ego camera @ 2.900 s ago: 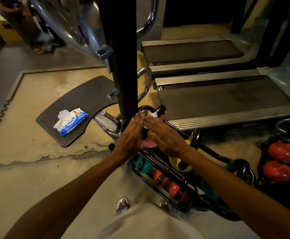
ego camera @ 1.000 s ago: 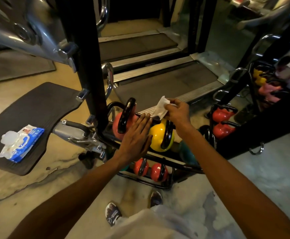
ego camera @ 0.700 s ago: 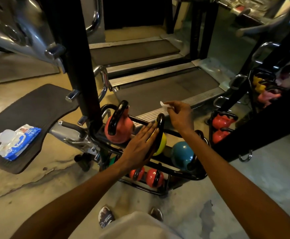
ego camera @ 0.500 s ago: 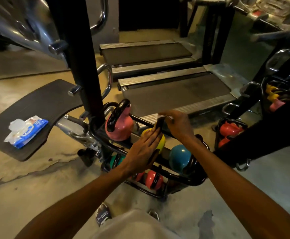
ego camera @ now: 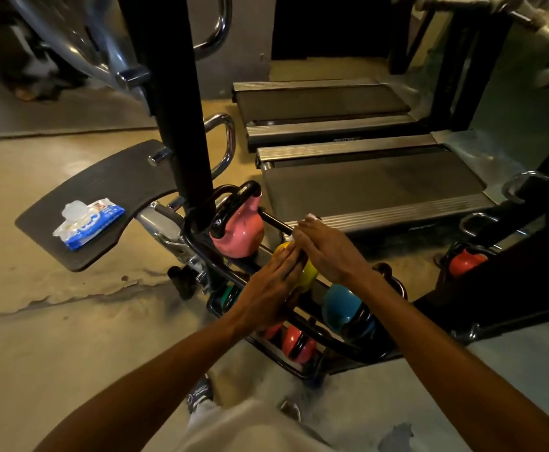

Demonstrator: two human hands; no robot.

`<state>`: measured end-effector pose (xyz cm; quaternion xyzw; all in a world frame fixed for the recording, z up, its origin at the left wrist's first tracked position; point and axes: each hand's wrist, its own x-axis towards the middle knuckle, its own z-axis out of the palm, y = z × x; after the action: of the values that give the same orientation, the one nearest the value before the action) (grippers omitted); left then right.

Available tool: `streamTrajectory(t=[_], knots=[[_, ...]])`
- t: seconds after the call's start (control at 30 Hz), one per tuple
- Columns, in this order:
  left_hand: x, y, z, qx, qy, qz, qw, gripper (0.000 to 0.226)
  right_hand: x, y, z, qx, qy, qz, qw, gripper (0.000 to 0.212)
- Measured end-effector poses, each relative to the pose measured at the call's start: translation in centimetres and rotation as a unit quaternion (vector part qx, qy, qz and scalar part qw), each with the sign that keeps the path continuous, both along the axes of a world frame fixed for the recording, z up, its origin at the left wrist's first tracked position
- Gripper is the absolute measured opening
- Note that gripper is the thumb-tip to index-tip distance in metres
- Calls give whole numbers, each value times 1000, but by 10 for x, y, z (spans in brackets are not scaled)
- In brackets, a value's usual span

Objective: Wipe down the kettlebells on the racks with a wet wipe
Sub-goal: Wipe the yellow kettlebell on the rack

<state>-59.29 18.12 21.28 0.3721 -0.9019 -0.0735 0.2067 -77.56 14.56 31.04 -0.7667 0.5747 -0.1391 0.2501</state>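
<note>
Fingers of my right hand [ego camera: 328, 252] are pinching a white wet wipe [ego camera: 310, 217] against the round yellow kettlebell [ego camera: 309, 272]; my left hand [ego camera: 273, 288] is lying flat on it, mid-row on the black tubular rack [ego camera: 331, 337]. Cracked concrete floor [ego camera: 54, 337] and grey treadmills [ego camera: 364, 181] are surrounding us.

The place is a gym. Two treadmills [ego camera: 364, 177] lie side by side on a worn concrete floor [ego camera: 38, 337], a low black rack [ego camera: 299, 318] holds coloured kettlebells [ego camera: 238, 233], and chrome-and-black exercise machine frames [ego camera: 175, 102] stand close by.
</note>
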Motion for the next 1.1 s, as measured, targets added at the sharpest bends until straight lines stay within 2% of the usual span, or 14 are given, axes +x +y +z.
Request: streamTrajectory(t=[0.17,0.27,0.43,0.53,0.73,0.83,0.93,1.1], knots=[[-1,3,3,-11,8,0,1000,76,-9,-9,-2,0,29,-11,1000,74],[0,2,0,-3,-7,12,1000,77,-9,-9,-5,-4,68,46,997,73],[1,0,-2,-40,-15,5,999,81,-1,-19,-1,12,47,-38,998,84],[4,-3,-5,-37,-30,-5,999,85,6,-24,1,24,45,-50,997,93],[8,-8,1,-40,-58,-17,997,77,5,-26,-6,41,-112,-180,976,67],[6,-8,1,-22,-56,-10,998,74,12,-14,-6,53,-193,-223,954,73],[-1,-15,6,-10,-42,0,999,67,19,-13,-5,62,-235,-257,935,73],[-12,-24,4,-1,-49,19,999,64,16,-19,-16,131,-386,-311,859,83]])
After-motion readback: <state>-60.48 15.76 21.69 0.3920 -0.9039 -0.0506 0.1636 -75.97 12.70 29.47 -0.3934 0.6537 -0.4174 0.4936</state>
